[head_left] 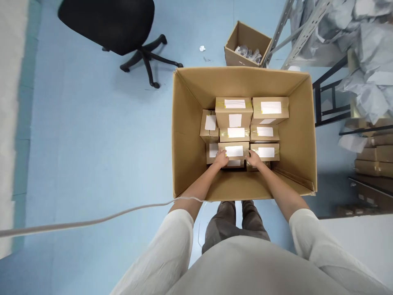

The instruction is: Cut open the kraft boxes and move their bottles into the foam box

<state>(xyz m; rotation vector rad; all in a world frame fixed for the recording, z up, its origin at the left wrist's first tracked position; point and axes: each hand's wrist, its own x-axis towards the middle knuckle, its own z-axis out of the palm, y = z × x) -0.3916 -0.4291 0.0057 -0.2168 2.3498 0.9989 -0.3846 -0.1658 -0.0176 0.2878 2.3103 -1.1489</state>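
A large open cardboard carton (pixel 242 184) stands in front of me. Inside it lie several small brown boxes with white labels, among them a tall one (pixel 233 110) at the back and another (pixel 270 107) beside it. My left hand (pixel 221 159) is closed on the left end of a small cardboard box (pixel 221 146) in the front middle. At that box's right end, my right hand (pixel 253 158) has its fingers curled against the side. A neighbouring box (pixel 276 155) sits just right of my right hand. The undersides of the fingers are hidden.
A black swivel chair (pixel 119 24) stands at the upper left. Behind the carton is a smaller open box (pixel 245 30) with clear items. Metal shelving (pixel 302 41) with grey bags (pixel 373 49) is at the right. A white cable (pixel 107 219) crosses by my left arm.
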